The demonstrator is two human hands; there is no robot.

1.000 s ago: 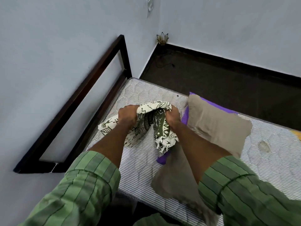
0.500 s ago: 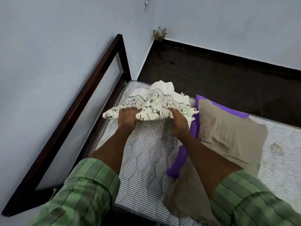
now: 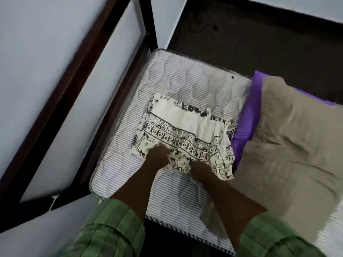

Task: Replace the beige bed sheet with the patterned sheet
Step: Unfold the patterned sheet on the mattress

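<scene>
Patterned sheet [image 3: 178,138] now spread flatter on mattress [image 3: 185,199]; left hand [image 3: 157,157] and right hand [image 3: 199,169] grip its near edge.

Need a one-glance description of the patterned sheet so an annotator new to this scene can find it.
Start at the striped mattress by the dark bed frame. The patterned sheet lies folded on it, left of the beige sheet and purple cloth. It alone is cream with black figure prints, both hands at its near edge.

Bedroom: mattress [image 3: 185,75], dark headboard [image 3: 89,58]
</scene>
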